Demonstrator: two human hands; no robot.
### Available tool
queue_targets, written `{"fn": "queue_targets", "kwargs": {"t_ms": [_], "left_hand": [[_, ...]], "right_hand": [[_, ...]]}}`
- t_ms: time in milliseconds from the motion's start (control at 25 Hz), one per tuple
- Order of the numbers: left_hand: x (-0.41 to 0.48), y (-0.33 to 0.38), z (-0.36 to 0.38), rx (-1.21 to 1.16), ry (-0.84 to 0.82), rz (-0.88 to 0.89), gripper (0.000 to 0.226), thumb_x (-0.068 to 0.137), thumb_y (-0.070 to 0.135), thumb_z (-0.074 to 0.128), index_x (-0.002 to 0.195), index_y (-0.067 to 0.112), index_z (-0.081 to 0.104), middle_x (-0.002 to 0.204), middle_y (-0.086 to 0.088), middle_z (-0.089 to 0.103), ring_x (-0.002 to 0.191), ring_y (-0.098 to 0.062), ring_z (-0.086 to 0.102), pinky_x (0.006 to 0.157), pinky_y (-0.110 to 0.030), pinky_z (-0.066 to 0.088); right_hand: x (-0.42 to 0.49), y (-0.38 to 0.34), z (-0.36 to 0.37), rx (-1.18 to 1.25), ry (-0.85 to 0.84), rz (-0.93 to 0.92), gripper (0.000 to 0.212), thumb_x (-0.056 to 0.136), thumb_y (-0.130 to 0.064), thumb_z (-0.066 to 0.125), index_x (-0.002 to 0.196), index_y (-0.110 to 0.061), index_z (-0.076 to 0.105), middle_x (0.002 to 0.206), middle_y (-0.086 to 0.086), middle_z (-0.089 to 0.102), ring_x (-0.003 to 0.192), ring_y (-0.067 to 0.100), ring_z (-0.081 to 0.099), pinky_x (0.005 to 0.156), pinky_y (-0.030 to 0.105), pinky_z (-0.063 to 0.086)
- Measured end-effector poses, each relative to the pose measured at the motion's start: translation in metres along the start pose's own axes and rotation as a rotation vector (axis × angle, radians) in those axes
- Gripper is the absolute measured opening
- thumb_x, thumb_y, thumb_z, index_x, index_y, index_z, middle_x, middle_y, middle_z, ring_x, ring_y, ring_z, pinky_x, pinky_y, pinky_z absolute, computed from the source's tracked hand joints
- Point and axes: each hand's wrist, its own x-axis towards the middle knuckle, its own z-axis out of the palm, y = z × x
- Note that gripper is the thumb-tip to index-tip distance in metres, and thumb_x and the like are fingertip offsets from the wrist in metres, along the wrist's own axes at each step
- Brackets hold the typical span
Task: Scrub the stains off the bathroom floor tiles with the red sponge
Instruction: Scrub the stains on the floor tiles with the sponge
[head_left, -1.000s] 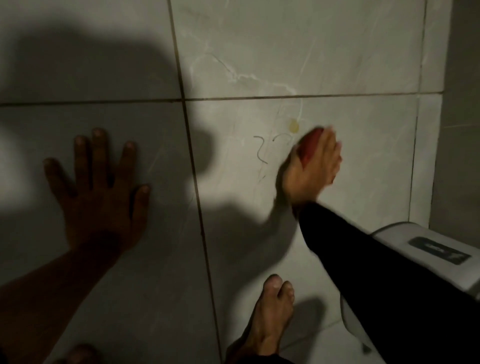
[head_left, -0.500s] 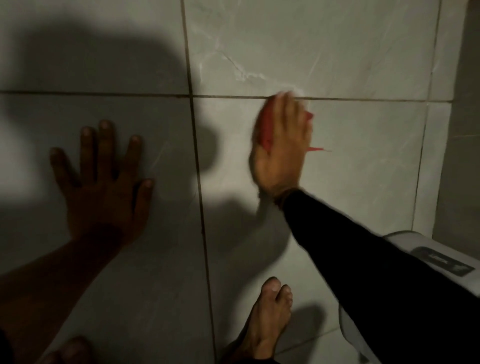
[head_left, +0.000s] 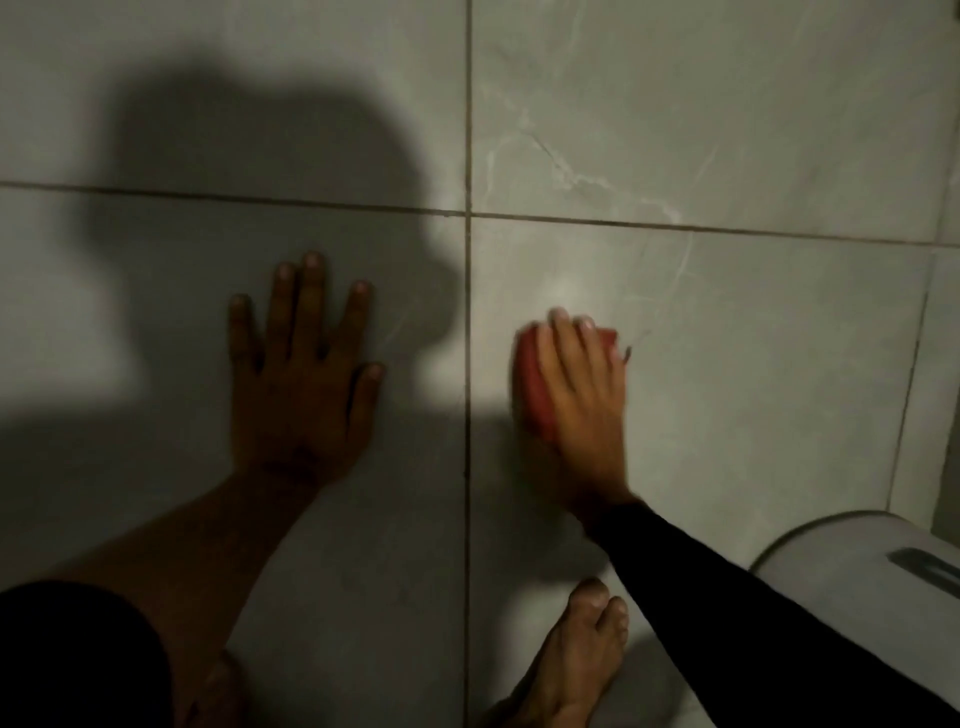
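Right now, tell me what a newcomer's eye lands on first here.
The red sponge stands out first, pressed to the grey floor tiles under the right hand, just right of the vertical grout line. Left of that line, the left hand lies flat with fingers spread, inside a big dark shadow. A bare foot shows at the bottom edge.

Open tile (head_left: 727, 364) lies ahead; a white bin (head_left: 857, 597) (lower right) and bare foot (head_left: 576, 654) crowd the near side.
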Motion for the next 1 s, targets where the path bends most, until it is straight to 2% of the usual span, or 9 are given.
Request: {"fn": "queue_targets", "kwargs": {"t_ms": [80, 200, 280, 360, 440, 640, 800, 880, 1000], "left_hand": [[0.001, 0.002, -0.002, 0.000, 0.003, 0.016, 0.074, 0.106, 0.043, 0.038, 0.173, 0.016, 0.024, 0.181, -0.022, 0.017, 0.168, -0.042, 0.019, 0.133, -0.065, 0.013], [0.003, 0.001, -0.002, -0.002, 0.010, 0.044, 0.072, 0.107, 0.039, 0.035, 0.172, 0.010, 0.026, 0.181, -0.022, 0.017, 0.168, -0.041, 0.020, 0.134, -0.062, 0.014], [0.002, 0.001, -0.003, -0.011, 0.014, 0.051, 0.071, 0.107, 0.036, 0.035, 0.172, 0.008, 0.028, 0.181, -0.022, 0.018, 0.168, -0.042, 0.020, 0.134, -0.061, 0.013], [0.002, 0.002, -0.005, -0.027, 0.020, 0.045, 0.069, 0.107, 0.034, 0.037, 0.170, 0.006, 0.032, 0.180, -0.023, 0.021, 0.167, -0.042, 0.022, 0.134, -0.062, 0.015], [0.002, 0.003, -0.006, -0.037, 0.023, 0.039, 0.069, 0.106, 0.032, 0.038, 0.170, 0.006, 0.034, 0.179, -0.023, 0.024, 0.167, -0.042, 0.025, 0.134, -0.061, 0.016], [0.001, 0.002, -0.002, -0.027, 0.040, 0.064, 0.069, 0.107, 0.034, 0.033, 0.171, 0.008, 0.029, 0.181, -0.021, 0.019, 0.168, -0.041, 0.021, 0.134, -0.061, 0.013], [-0.001, 0.000, 0.003, -0.030, 0.044, 0.042, 0.069, 0.107, 0.034, 0.032, 0.171, 0.010, 0.028, 0.181, -0.019, 0.018, 0.168, -0.040, 0.020, 0.135, -0.061, 0.012], [0.000, -0.001, 0.004, -0.024, 0.051, 0.049, 0.070, 0.107, 0.036, 0.031, 0.172, 0.011, 0.025, 0.182, -0.019, 0.016, 0.168, -0.039, 0.019, 0.135, -0.059, 0.011], [0.001, -0.001, 0.005, -0.026, 0.035, 0.039, 0.071, 0.107, 0.037, 0.030, 0.173, 0.012, 0.022, 0.182, -0.018, 0.012, 0.169, -0.039, 0.016, 0.135, -0.059, 0.009]], "right_hand": [[-0.005, 0.032, -0.009, 0.065, 0.023, 0.096, 0.084, 0.092, -0.047, 0.038, 0.165, -0.005, 0.035, 0.174, 0.021, 0.032, 0.161, 0.044, 0.029, 0.130, 0.070, 0.020], [0.089, 0.024, -0.029, 0.221, 0.251, 0.402, 0.097, 0.079, -0.045, 0.043, 0.165, -0.004, 0.034, 0.174, 0.020, 0.033, 0.163, 0.046, 0.025, 0.131, 0.068, 0.017], [0.110, -0.014, -0.024, 0.131, 0.258, 0.187, 0.092, 0.084, -0.044, 0.048, 0.167, -0.008, 0.030, 0.177, 0.017, 0.028, 0.166, 0.042, 0.021, 0.133, 0.064, 0.016], [0.063, -0.037, -0.006, 0.011, 0.096, -0.092, 0.079, 0.098, -0.042, 0.045, 0.169, -0.014, 0.025, 0.180, 0.013, 0.021, 0.168, 0.037, 0.015, 0.133, 0.061, 0.016], [-0.001, -0.020, -0.003, -0.064, -0.044, -0.137, 0.075, 0.103, -0.044, 0.041, 0.169, -0.014, 0.025, 0.180, 0.015, 0.019, 0.168, 0.039, 0.014, 0.131, 0.066, 0.021], [0.097, 0.012, -0.043, 0.202, 0.255, 0.381, 0.098, 0.078, -0.047, 0.039, 0.165, -0.002, 0.035, 0.174, 0.020, 0.033, 0.163, 0.046, 0.025, 0.132, 0.066, 0.018], [0.164, -0.066, -0.031, 0.048, 0.243, -0.059, 0.091, 0.084, -0.040, 0.063, 0.166, -0.012, 0.037, 0.174, 0.015, 0.037, 0.163, 0.041, 0.029, 0.133, 0.062, 0.020], [0.165, -0.046, -0.031, 0.050, 0.210, -0.189, 0.082, 0.093, -0.048, 0.055, 0.166, -0.014, 0.037, 0.174, 0.013, 0.037, 0.164, 0.038, 0.029, 0.133, 0.060, 0.018], [0.144, 0.038, -0.044, 0.134, 0.265, 0.101, 0.105, 0.094, -0.081, 0.014, 0.165, -0.008, 0.037, 0.176, 0.017, 0.032, 0.165, 0.039, 0.026, 0.136, 0.056, 0.017]]}}
